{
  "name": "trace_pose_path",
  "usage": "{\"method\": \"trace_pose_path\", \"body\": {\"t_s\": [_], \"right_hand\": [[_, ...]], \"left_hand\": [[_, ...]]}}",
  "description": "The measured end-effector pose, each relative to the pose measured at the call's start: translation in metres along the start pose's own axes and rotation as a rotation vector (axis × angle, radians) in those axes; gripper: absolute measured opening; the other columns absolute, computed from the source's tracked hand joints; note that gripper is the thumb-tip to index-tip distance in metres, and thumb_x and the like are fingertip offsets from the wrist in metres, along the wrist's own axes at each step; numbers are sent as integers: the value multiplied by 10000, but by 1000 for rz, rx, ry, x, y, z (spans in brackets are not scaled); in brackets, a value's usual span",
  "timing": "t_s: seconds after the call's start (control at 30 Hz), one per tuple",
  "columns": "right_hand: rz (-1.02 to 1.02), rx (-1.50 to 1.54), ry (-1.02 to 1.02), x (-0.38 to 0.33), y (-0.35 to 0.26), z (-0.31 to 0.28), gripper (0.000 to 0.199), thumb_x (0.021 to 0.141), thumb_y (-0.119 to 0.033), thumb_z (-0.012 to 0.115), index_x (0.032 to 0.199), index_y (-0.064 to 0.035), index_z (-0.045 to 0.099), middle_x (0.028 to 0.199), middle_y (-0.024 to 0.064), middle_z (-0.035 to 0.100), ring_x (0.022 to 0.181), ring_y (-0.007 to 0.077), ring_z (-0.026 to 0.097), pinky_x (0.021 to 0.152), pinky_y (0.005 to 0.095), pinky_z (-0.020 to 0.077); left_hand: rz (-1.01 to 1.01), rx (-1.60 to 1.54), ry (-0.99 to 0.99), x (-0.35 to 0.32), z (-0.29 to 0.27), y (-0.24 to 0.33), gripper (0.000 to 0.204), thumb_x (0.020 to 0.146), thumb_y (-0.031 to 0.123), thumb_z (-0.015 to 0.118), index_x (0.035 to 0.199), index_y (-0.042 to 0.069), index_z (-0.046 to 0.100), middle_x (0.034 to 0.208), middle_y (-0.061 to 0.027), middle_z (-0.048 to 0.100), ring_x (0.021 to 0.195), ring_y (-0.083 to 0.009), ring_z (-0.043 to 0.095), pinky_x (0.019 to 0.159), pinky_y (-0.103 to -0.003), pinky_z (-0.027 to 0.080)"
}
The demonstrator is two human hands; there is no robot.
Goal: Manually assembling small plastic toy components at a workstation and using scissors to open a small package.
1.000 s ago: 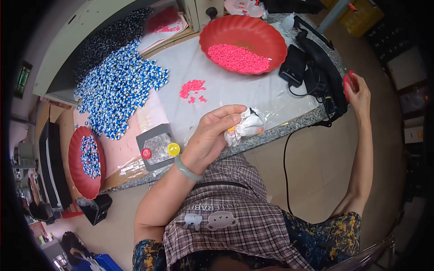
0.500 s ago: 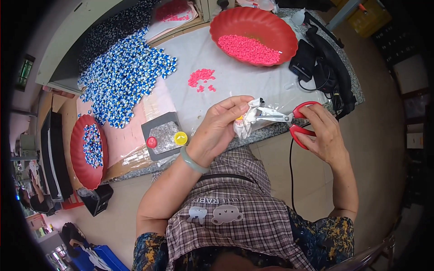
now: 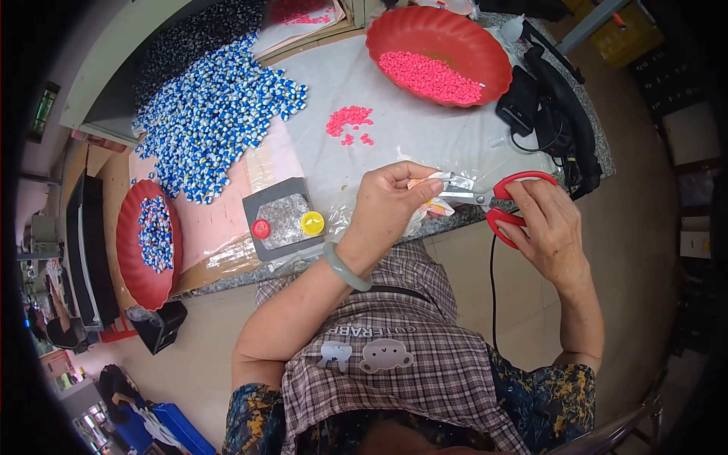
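Note:
My left hand (image 3: 393, 199) pinches a crumpled white wrapper-like piece with yellow and pink print (image 3: 435, 209) between thumb and fingers, above the table's front edge. A pale bracelet is round that wrist. My right hand (image 3: 552, 229) has its fingers through the red handles of a pair of scissors (image 3: 481, 199). Their blades are parted and point left at the white piece. A narrow strip of it lies at the upper blade; whether it is cut through I cannot tell. Beyond my left hand, a small cluster of pink pieces (image 3: 350, 118) lies on the white table covering.
A red scalloped bowl (image 3: 485, 57) at the back holds pink pieces. A big pile of blue-and-white pieces (image 3: 205, 129) spreads at far left, with a smaller red bowl (image 3: 133, 262) nearer. A dark grey board (image 3: 284, 189) bears red and yellow caps. Black cabled devices (image 3: 519, 102) lie at right.
My left hand has moved a little to the right and turned the white piece, so more of its print shows. The scissors remain pointed at it. The view has shifted slightly.

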State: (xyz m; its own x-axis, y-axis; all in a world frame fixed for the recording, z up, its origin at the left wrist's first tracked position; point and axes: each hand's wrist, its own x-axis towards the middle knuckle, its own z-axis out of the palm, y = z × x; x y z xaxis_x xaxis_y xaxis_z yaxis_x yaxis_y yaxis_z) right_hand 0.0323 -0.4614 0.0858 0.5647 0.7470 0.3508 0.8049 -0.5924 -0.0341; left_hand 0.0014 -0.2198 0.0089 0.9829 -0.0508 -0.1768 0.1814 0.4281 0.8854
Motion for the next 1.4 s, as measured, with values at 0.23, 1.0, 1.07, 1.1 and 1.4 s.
{"method": "trace_pose_path", "body": {"t_s": [0.23, 1.0, 1.07, 1.1, 1.4], "right_hand": [[318, 157, 85, -35, 34, -28, 480, 685, 18, 782, 1141, 14, 632, 1014, 141, 646, 831, 268, 645, 726, 373, 549], [771, -412, -210, -104, 466, 55, 286, 936, -240, 594, 926, 24, 701, 950, 326, 664, 937, 444, 675, 757, 511, 538], [737, -443, -110, -93, 449, 72, 270, 939, -229, 589, 886, 18, 682, 923, 302, 676, 913, 446, 681, 745, 510, 541], [727, -493, 3, -92, 440, 75, 261, 942, -219, 585, 847, 12, 662, 896, 278, 688, 888, 448, 688, 733, 510, 543], [596, 161, 446, 19, 168, 32, 176, 961, -90, 605, 1100, -29, 695, 1012, 89, 673, 884, 191, 655, 788, 296, 508]], "left_hand": [[108, 94, 191, 7, -19, 34, 193, 928, 75, 697, 1081, -40, 679, 903, -118, 724, 738, -125, 682, 665, -239, 559], [-206, -302, -129, -9, 2, 28, 470, 974, 128, 524, 1382, -103, 500, 1098, -83, 667, 884, -109, 604, 800, -244, 502], [-205, -318, -112, -11, -3, 22, 465, 975, 119, 510, 1385, -100, 496, 1128, -102, 665, 887, -117, 607, 807, -250, 506], [-206, -330, -129, -12, -5, 20, 461, 976, 111, 497, 1387, -97, 493, 1159, -121, 664, 891, -125, 610, 814, -256, 509], [-109, -239, -95, -23, -10, 13, 462, 1036, 151, 470, 1455, -39, 419, 1297, -190, 621, 1095, -220, 639, 911, -315, 525]]}}
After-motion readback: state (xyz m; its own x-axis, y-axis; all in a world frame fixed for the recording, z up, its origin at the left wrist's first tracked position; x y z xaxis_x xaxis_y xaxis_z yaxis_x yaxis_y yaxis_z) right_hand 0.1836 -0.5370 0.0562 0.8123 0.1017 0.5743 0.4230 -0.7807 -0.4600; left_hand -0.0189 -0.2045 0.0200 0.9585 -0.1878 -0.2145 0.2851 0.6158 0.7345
